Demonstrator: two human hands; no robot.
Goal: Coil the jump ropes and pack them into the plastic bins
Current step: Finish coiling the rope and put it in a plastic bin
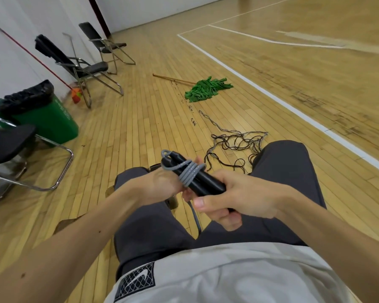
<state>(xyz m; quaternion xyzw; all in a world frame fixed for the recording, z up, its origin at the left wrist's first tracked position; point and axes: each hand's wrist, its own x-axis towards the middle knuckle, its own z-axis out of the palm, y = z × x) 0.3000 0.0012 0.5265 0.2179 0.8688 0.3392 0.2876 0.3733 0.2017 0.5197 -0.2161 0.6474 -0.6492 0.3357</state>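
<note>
So the right hand (234, 200) clenches the near end of the black handles (206, 182), and the left hand (162, 182) grips them just beyond, under the grey rope (190, 171) wraps. There's a pile of tangled ropes (234, 145) on the floor further past.

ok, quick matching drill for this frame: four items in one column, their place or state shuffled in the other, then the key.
1 grey rope
2 mop
3 trash bin
4 tangled ropes

A by the left wall, black liner
B wound round the black handles
C loose heap on the floor by the right knee
D lying flat, green at one end

Pairs: 1-B, 2-D, 3-A, 4-C
</note>
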